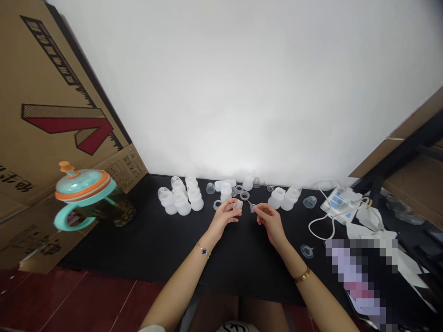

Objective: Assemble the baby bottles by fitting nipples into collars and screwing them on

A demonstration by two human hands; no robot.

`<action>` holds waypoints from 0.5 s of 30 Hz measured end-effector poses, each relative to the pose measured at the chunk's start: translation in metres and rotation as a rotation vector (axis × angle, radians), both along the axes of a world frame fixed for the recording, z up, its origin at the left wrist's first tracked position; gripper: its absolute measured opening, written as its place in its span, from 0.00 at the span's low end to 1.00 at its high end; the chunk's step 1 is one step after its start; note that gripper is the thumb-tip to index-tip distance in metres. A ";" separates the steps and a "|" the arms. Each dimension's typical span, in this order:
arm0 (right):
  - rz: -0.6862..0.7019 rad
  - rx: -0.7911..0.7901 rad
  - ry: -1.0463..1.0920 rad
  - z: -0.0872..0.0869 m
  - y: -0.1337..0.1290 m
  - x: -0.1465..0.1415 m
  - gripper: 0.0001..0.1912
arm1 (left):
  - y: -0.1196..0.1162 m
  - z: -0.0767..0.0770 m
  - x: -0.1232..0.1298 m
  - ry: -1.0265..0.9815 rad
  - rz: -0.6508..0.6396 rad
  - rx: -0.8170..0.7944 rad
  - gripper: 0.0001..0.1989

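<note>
Over the middle of the black table, my left hand [226, 215] is closed on a clear ridged bottle collar [237, 205] between thumb and fingers. A little to the right, my right hand [271, 221] pinches a small translucent silicone nipple [253, 209]. The two pieces are close but apart. Behind them lie loose clear rings [244, 195], and a white baby bottle [226, 190] stands just beyond my left hand. Right of my right hand are two more white bottles, one uncapped [276, 198] and one with a clear cap [291, 198]. Another loose nipple [307, 251] lies near my right forearm.
Several capped white bottles [182, 203] stand to the left. A large jug [104, 198] with a turquoise handle is beside a cardboard box [51, 101]. At the right are a clear cap [309, 202], a white cable [321, 221], papers [370, 219] and a pixelated object [367, 281].
</note>
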State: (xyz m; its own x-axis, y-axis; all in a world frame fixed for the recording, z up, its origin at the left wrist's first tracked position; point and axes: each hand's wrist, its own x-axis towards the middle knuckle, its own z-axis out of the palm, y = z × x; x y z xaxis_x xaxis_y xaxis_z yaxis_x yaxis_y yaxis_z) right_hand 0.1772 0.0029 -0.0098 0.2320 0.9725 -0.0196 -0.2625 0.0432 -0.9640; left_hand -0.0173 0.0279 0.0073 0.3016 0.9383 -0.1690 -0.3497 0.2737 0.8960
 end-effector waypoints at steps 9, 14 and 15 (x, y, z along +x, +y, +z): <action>-0.010 0.017 -0.034 -0.003 0.001 0.001 0.16 | 0.004 -0.007 -0.001 0.007 0.075 0.019 0.31; -0.005 0.021 -0.014 -0.004 0.002 0.002 0.14 | 0.006 -0.010 0.000 0.014 0.067 0.056 0.31; -0.004 0.023 -0.011 -0.004 0.002 0.002 0.13 | 0.006 -0.011 0.000 0.014 0.066 0.064 0.31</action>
State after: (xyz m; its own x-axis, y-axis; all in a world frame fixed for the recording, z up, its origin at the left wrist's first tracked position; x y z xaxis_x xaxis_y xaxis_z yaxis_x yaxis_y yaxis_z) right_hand 0.1793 0.0047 -0.0138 0.2357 0.9718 0.0054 -0.2514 0.0664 -0.9656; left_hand -0.0173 0.0338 -0.0033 0.2372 0.9649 -0.1123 -0.3521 0.1931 0.9158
